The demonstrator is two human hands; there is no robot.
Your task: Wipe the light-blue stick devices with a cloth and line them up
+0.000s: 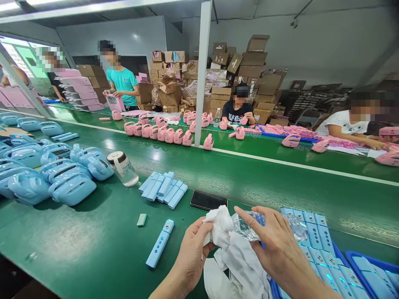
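Cloth (237, 253), white, bunched over green table (93, 245) near edge: left hand (193, 257) fingers pinched on it; right hand (274, 245) fingers clamped on clear plastic bag (249, 226), touching cloth. Blue stick (160, 243) lay just left.

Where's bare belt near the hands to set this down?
Free: green belt left of the lone blue stick, and between phone and white line. Crowded: blue shells far left, blue tray by right hand.
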